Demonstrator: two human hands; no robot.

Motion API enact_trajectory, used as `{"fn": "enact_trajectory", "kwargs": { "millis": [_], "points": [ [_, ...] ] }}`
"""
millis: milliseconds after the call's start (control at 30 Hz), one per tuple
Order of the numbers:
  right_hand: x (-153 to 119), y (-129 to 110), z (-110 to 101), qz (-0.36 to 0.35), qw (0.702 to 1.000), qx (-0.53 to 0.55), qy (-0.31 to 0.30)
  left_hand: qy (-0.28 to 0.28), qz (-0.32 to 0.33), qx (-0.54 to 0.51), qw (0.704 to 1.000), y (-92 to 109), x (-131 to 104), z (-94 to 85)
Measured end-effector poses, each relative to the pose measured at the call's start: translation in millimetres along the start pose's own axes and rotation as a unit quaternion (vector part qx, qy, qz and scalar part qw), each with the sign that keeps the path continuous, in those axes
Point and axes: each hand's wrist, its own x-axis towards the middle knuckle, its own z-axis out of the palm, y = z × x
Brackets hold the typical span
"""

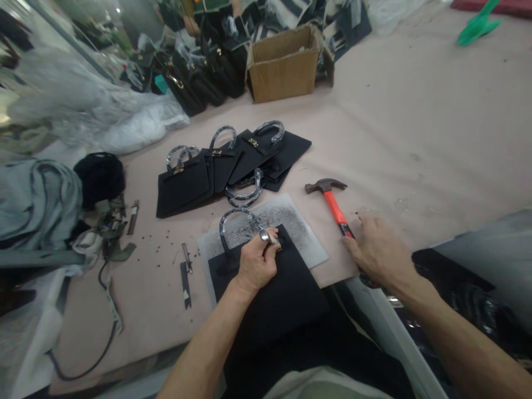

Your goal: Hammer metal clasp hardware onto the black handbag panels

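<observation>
A black bag panel point(286, 293) with a plastic-wrapped handle point(235, 213) lies at the front edge, partly over a speckled white board point(310, 244). My left hand point(257, 260) is closed around a short metal punch point(264, 235), held at the panel's upper part near the handle's right end. To the right, a claw hammer point(332, 205) with a red and black handle rests on the table. My right hand point(378, 249), blurred by motion, is at the end of the hammer's handle; whether its fingers grip it is unclear.
Several black panels with wrapped handles point(183, 185) lie behind the board. Further back are a cardboard box point(282, 69) and black bags point(203, 77). Small tools point(187, 257), a black strip point(185, 285) and grey cloth point(37, 205) are on the left.
</observation>
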Motion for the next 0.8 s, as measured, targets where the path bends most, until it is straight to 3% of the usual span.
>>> {"fn": "enact_trajectory", "kwargs": {
  "millis": [100, 200, 267, 400, 500, 633, 733, 800],
  "points": [
    [12, 6, -1, 0.112, 0.979, 0.123, -0.119, 0.004, 0.000, -0.007, 1.000, 0, 0, 0.5],
    [27, -4, -5, 0.186, 0.902, 0.337, -0.197, 0.002, -0.005, 0.002, 1.000, 0, -1, 2.2],
    [36, -14, -10, 0.194, 0.862, 0.406, -0.235, 0.003, -0.021, 0.008, 1.000, -1, -2, 3.7],
    [37, -37, -40, 0.184, 0.838, 0.453, -0.243, 0.007, -0.046, 0.001, 0.999, -3, -4, 6.8],
    [17, -51, -80, 0.118, 0.864, 0.458, -0.171, 0.011, -0.043, -0.009, 0.999, -3, -4, 7.9],
    [-12, -63, -121, -0.124, 0.956, 0.265, 0.005, 0.011, -0.033, -0.008, 0.999, -1, -3, 7.2],
    [-20, -68, -135, -0.257, 0.961, 0.105, 0.008, 0.007, -0.044, 0.002, 0.999, -1, -2, 7.1],
    [-20, -71, -149, -0.284, 0.957, 0.061, 0.008, 0.004, -0.048, 0.005, 0.999, -1, -2, 7.3]
  ]
}}
